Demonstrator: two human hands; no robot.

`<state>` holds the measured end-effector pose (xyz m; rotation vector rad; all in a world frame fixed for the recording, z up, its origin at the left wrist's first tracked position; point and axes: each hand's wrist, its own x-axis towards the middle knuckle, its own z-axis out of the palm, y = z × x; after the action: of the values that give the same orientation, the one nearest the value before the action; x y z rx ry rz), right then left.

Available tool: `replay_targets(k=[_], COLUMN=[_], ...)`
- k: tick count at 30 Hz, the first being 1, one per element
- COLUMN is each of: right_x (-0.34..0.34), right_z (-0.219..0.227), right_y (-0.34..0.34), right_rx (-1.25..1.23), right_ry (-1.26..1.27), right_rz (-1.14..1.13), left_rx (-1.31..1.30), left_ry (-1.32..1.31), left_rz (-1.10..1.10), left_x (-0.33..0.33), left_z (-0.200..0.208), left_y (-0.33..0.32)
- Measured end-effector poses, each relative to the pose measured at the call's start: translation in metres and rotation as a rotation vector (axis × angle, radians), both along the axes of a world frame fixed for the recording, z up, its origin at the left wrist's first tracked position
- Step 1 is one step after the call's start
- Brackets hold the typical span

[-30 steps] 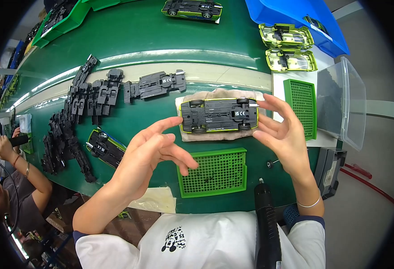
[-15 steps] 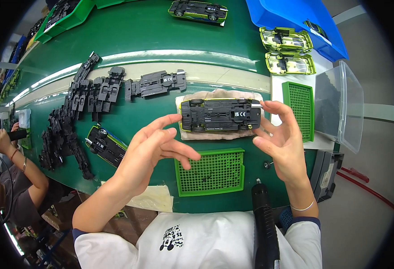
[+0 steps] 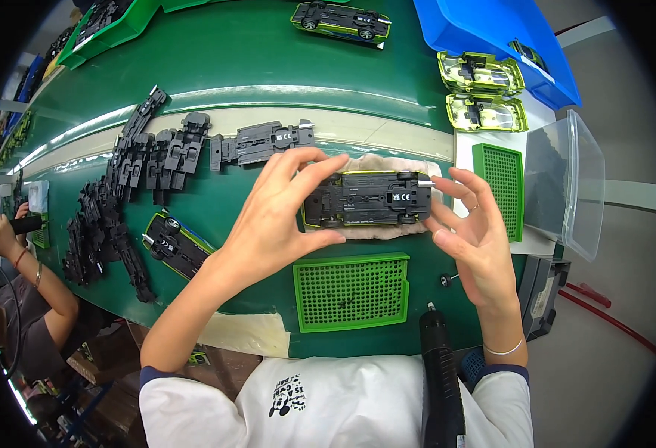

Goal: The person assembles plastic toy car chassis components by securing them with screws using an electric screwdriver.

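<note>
A toy car (image 3: 369,200) lies upside down on a folded pale cloth (image 3: 388,233), its black chassis facing up with lime-green body edges showing. My left hand (image 3: 279,205) curves round the car's left end, thumb at the near side and fingers at the far side. At the right end my right hand (image 3: 477,239) is held with fingers apart, its fingertips close to a silvery piece sticking out of the chassis. Just left of the right wrist lies a small wheel with an axle (image 3: 446,281). Below the cloth is a green perforated tray (image 3: 352,325) with a few tiny dark pieces.
Black chassis parts (image 3: 107,224) are heaped at left, beside another upturned car (image 3: 175,245). One more car (image 3: 341,21) lies at the back. Two lime-green shells (image 3: 485,112), a blue bin (image 3: 485,30) and a clear box (image 3: 567,187) stand right. A black power screwdriver (image 3: 436,351) points forward. A co-worker's arm (image 3: 51,291) shows at left.
My left hand has moved up and right, from beside the car's left end to round it. The right hand stays at the other end. The view has shifted slightly.
</note>
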<state>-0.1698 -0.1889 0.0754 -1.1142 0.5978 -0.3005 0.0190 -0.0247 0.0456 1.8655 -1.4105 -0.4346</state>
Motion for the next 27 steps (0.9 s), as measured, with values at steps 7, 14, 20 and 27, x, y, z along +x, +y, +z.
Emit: replay_targets(k=[7, 14, 20, 27], right_x=[-0.038, -0.078, -0.075, 0.030], right_z=[0.015, 0.002, 0.006, 0.058], right_y=[-0.018, 0.010, -0.014, 0.024], right_rx=[-0.484, -0.488, -0.307, -0.308], right_ry=[-0.087, -0.317, -0.901, -0.970], right_rz=[0.473, 1.056, 0.487, -0.275], left_rx=[0.042, -0.073, -0.079, -0.157], left_ry=[0.120, 0.130, 0.200, 0.238], left_rz=[0.025, 0.075, 0.124, 0.158], left_x=[0.011, 0.008, 0.005, 0.000], left_z=[-0.004, -0.017, -0.019, -0.033], left_y=[0.008, 0.011, 0.015, 0.019])
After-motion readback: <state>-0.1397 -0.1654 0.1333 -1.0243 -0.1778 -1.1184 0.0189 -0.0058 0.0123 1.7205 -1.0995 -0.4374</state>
